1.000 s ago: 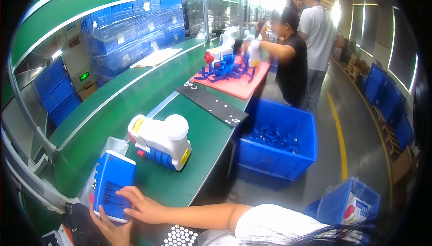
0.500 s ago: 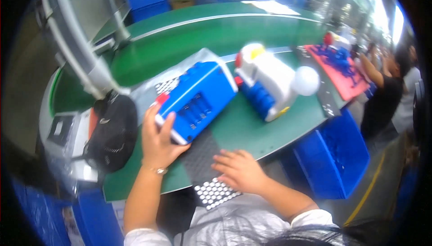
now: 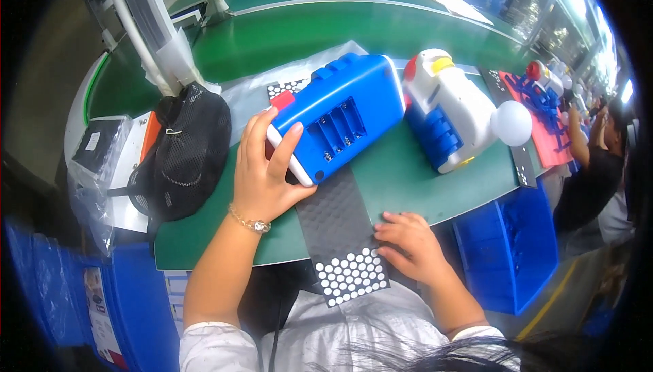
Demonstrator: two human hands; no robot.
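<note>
**One hand is clasping the blue plastic box with white ends (image 3: 347,123)**

The box is lying aslant over the green bench (image 3: 408,198), left of centre, its slotted recess facing up. The left hand (image 3: 262,161) is pinching its near left end between thumb and fingers, beside a red tab (image 3: 282,100). A second ago both hands were touching the box; now the right hand (image 3: 413,248) is hovering at the right edge of a black strip (image 3: 333,219) bearing round white dots (image 3: 350,273), fingers loosely spread, so the left alone is steadying the box. Whether a dot is sticking to a fingertip, I cannot tell. Farther right, a white plastic toy with a ball-shaped end (image 3: 459,117) is lying; to the left, a black mesh bag (image 3: 194,154) is slumping.
</note>
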